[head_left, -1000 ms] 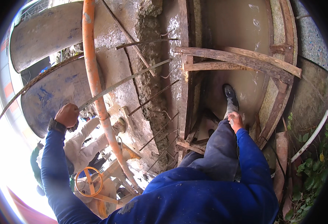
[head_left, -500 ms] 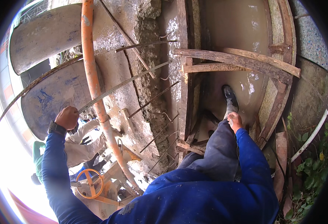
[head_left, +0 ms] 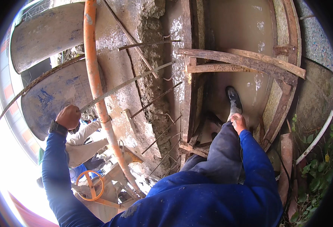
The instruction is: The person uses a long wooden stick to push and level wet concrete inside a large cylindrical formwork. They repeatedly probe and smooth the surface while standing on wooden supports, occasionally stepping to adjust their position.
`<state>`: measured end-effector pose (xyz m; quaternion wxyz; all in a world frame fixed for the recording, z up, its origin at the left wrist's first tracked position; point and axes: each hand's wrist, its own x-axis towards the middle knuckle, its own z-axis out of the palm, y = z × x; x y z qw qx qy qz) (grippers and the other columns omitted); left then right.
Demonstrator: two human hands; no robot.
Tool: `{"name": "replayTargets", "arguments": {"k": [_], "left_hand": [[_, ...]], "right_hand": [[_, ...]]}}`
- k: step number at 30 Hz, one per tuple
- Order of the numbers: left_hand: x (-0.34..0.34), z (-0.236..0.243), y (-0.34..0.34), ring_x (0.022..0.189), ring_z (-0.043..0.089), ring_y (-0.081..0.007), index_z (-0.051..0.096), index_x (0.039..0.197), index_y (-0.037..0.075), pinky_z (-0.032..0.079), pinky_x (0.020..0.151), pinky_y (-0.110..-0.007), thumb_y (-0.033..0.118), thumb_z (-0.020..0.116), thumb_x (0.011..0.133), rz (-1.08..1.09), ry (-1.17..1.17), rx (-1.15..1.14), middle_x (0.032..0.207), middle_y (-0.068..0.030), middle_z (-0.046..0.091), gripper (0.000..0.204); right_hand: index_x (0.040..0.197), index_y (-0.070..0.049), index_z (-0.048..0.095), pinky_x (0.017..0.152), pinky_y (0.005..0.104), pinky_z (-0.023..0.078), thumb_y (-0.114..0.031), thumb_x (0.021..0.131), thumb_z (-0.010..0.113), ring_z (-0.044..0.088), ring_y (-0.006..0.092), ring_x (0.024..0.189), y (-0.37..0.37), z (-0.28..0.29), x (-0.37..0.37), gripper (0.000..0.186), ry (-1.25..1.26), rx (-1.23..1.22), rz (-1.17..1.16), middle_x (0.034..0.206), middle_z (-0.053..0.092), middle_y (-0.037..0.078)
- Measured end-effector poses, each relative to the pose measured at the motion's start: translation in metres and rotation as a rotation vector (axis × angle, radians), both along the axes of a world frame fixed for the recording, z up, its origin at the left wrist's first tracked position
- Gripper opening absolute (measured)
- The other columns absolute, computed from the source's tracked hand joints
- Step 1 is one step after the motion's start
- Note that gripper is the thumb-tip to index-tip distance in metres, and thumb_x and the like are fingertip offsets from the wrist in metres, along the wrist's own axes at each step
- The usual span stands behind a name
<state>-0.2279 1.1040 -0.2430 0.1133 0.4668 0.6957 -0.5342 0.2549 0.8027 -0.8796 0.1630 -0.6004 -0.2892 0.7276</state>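
Note:
My left hand [head_left: 68,117], with a dark watch at the wrist, is closed round the near-left end of a long thin grey bar [head_left: 132,81]. The bar slants up to the right, crossing an orange pole [head_left: 93,75], and its far end lies near a wooden beam [head_left: 186,87]. At my raised leg, my right hand [head_left: 238,122] is closed with curled fingers against the grey trousers [head_left: 227,151]. Whatever those fingers hold, if anything, is hidden. A dark boot [head_left: 233,96] shows beyond that hand, over muddy water.
Timber formwork with crossing planks [head_left: 246,62] frames the muddy water [head_left: 238,26]. Several rusty rods [head_left: 155,100] stick out of broken concrete. Two large drums [head_left: 49,38] lie at the left, above an orange handwheel [head_left: 90,186]. A co-worker in tan clothing [head_left: 85,149] is below my left hand.
My left hand and the bar have shifted slightly. At lower left the co-worker has moved, and the green clothing is now mostly hidden behind my left arm. My right hand stays at the leg.

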Motion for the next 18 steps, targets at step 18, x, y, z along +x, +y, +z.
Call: {"name": "replayTargets", "arguments": {"k": [18], "left_hand": [[0.003,-0.005,0.008,0.088,0.071,-0.0394,0.075,0.091,0.0,0.055,0.084,-0.048,0.019,0.052,0.089,0.007,0.042,-0.041,0.089,-0.0243,0.072,0.03]], "right_hand": [[0.086,0.001,0.069,0.071,0.0364,0.054,-0.017,0.087,0.067,0.07,0.0231,0.074,0.004,-0.006,0.004,0.018,-0.011,0.0,0.014,0.077,0.072,0.012]]}}
